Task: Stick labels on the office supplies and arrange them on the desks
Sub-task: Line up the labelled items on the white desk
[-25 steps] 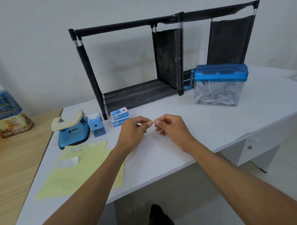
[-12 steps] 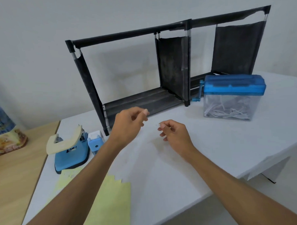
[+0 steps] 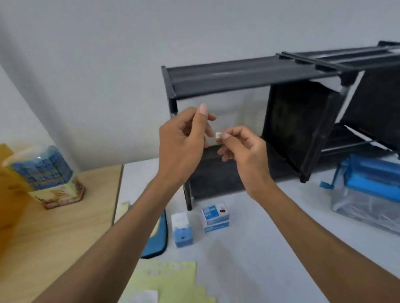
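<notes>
Both my hands are raised in front of the black fabric shelf rack (image 3: 244, 77). My right hand (image 3: 245, 156) pinches a small white label (image 3: 218, 135) between thumb and forefinger. My left hand (image 3: 182, 143) is right beside it, fingers curled, pinching a pale scrap of backing paper (image 3: 208, 138). Below on the white desk (image 3: 267, 251) stand a small blue sharpener (image 3: 182, 230) and a box of binder clips (image 3: 215, 217). A blue hole punch (image 3: 158, 241) is mostly hidden by my left forearm. The yellow label sheet (image 3: 172, 285) lies at the near edge.
A blue-lidded paper shredder (image 3: 377, 191) with a crank stands at the right on the white desk. To the left is a wooden desk (image 3: 49, 238) carrying a wrapped blue and yellow package (image 3: 44, 174). A white wall is behind.
My hands have lifted from above the desk to in front of the rack and come close together again. The view has swung left and nearer to the rack.
</notes>
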`<state>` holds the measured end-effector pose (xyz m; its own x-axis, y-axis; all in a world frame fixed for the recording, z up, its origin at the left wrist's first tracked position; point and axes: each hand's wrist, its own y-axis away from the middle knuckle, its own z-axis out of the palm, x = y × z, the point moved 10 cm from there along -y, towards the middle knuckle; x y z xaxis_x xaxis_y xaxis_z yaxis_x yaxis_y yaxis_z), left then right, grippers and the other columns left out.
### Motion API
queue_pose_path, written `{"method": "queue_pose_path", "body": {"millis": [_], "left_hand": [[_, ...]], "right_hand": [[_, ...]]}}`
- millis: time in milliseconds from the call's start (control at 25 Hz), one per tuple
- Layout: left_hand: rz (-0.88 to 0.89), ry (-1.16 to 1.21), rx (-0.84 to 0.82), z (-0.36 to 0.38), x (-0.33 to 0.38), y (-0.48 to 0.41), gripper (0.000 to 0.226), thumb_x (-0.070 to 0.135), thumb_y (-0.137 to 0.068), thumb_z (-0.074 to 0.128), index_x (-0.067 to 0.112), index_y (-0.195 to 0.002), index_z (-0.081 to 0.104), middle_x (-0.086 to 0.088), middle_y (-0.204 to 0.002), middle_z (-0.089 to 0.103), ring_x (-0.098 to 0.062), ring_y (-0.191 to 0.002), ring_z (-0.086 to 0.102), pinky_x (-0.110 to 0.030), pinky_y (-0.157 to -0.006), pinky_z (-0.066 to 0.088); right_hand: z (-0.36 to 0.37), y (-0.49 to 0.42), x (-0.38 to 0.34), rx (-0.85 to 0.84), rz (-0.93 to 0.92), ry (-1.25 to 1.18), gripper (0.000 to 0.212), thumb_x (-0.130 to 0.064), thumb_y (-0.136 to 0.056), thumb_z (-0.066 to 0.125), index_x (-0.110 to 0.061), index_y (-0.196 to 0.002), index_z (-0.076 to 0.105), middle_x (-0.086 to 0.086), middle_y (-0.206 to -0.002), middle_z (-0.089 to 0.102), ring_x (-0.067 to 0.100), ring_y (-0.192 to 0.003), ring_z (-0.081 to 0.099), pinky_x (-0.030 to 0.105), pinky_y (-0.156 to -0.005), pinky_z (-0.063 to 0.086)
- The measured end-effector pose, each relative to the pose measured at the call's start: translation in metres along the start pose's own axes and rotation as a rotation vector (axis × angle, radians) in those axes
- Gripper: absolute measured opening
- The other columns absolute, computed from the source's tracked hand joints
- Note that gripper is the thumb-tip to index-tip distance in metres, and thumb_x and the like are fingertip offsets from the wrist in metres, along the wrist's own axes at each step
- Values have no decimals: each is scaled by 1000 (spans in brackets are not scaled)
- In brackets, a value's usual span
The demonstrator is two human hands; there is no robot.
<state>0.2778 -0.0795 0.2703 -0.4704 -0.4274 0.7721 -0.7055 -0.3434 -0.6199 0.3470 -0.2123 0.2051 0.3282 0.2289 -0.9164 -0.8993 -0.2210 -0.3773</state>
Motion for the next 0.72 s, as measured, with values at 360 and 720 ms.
{"method": "queue_pose_path", "body": {"millis": [360, 720], "left_hand": [[-429, -96, 372, -82, -9, -83, 24, 28, -100, 47, 17, -98, 68, 5, -95, 68, -9, -90, 61, -27, -85, 51], [-915, 150, -5, -48, -47, -68, 21, 21, -104, 44, 16, -123, 53, -8, -103, 67, -18, -84, 65, -29, -75, 57]], "right_hand": [[68, -108, -117, -341, 40, 345, 10, -25, -92, 65, -20, -83, 67, 7, -89, 70, 22, -83, 65, 33, -74, 56], [139, -143, -91, -970, 134, 987, 9, -28, -94, 60, -24, -89, 66, -10, -89, 67, 5, -81, 61, 23, -75, 44]]}}
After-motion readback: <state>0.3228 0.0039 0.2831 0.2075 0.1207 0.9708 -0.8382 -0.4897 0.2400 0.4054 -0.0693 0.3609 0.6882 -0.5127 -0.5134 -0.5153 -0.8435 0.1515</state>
